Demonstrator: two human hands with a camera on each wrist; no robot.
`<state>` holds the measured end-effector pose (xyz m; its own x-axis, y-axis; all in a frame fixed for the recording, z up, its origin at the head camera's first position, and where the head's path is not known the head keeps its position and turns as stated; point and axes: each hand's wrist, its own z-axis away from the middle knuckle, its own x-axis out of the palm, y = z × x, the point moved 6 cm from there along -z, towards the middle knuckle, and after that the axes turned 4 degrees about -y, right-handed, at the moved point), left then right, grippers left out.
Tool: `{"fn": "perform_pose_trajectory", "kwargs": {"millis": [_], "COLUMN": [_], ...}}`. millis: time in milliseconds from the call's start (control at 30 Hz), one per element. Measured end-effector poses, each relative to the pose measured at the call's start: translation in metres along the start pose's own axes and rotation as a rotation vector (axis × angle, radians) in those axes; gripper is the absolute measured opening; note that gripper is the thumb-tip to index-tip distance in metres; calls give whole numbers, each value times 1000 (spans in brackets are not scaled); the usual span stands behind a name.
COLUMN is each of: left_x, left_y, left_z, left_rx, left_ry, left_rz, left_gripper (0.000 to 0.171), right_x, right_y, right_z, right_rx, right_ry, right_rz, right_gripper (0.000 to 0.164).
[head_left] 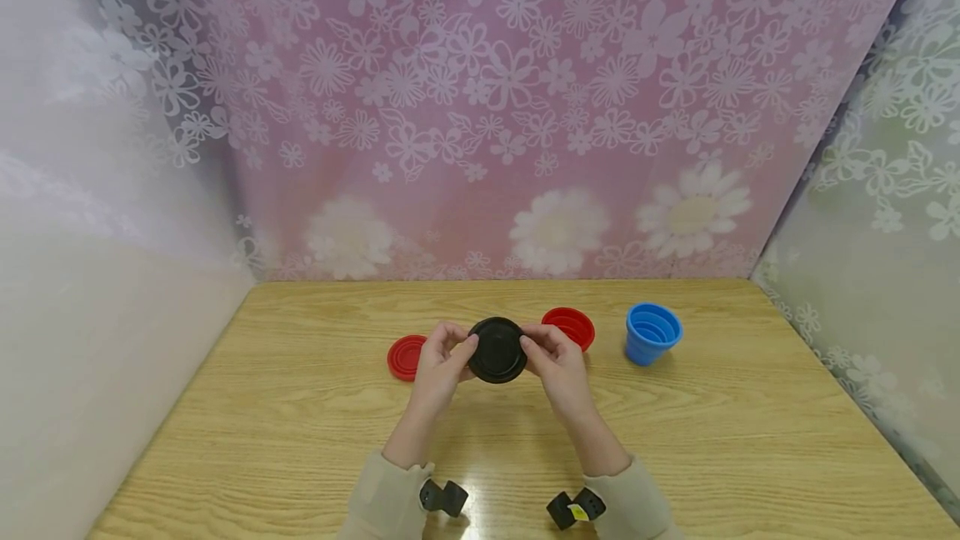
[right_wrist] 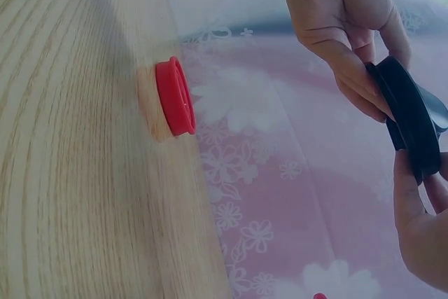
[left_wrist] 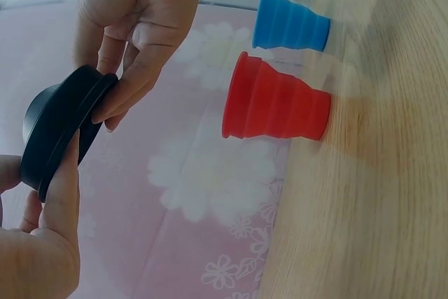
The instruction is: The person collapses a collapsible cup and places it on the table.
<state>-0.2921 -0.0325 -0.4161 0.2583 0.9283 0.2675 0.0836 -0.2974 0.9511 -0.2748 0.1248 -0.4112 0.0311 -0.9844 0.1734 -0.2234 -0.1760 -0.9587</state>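
Both hands hold a black collapsible cup [head_left: 497,350], folded flat into a disc, raised above the table. My left hand [head_left: 438,369] pinches its left edge between thumb and fingers. On the opposite edge, my right hand [head_left: 558,369] grips it the same way. In the left wrist view the black cup [left_wrist: 63,131] is seen tilted, side on. A red collapsible cup [head_left: 567,326], pulled out tall, stands behind my right hand, which partly covers it. Beyond my left hand lies a flat red disc [head_left: 405,357], like a folded cup.
A blue collapsible cup [head_left: 652,333], extended, stands upright to the right of the red one. The wooden table [head_left: 300,432] ends at a pink flowered backdrop [head_left: 465,148]. Pale flowered sheets [head_left: 900,215] rise along both sides.
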Motion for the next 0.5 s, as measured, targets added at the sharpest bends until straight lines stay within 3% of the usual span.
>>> {"fn": "perform_pose_trajectory", "kwargs": {"millis": [233, 333, 500], "left_x": [2, 3, 7], "left_y": [-2, -1, 1], "left_z": [0, 1, 3], "left_rx": [16, 8, -9], "left_ry": [-55, -86, -140], "left_rz": [-19, -64, -148], "left_gripper": [23, 33, 35], "right_x": [0, 1, 3], "right_y": [0, 1, 2], "right_z": [1, 1, 1], "right_rx": [20, 23, 20], "right_ry": [-2, -10, -44], "right_rz": [9, 22, 49], "right_gripper": [20, 21, 24]}}
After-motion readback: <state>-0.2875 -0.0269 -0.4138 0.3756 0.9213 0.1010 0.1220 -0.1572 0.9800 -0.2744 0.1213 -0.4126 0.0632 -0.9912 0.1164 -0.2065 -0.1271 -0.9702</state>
